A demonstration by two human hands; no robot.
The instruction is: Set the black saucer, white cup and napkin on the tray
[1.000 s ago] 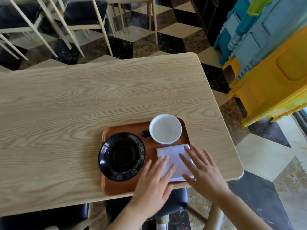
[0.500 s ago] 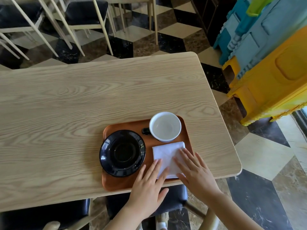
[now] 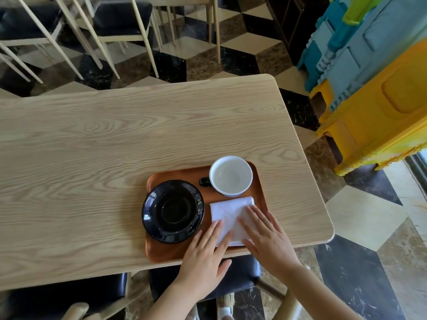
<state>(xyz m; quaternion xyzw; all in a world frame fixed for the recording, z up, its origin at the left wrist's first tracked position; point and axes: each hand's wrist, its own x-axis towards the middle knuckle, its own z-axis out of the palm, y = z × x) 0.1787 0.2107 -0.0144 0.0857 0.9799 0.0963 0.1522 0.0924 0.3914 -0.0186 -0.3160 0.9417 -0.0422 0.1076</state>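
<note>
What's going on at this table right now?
A person is setting up a brown tray near the table's edge. Both hands, left hand and right hand, lie flat on a folded white napkin, pressing it onto the tray. The black saucer and the empty white cup already sit on the tray, side by side.

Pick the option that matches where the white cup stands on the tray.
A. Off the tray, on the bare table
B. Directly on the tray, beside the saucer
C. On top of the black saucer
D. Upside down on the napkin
B. The white cup stands upright on the tray at its far right corner, beside the black saucer and just beyond the napkin.
</note>
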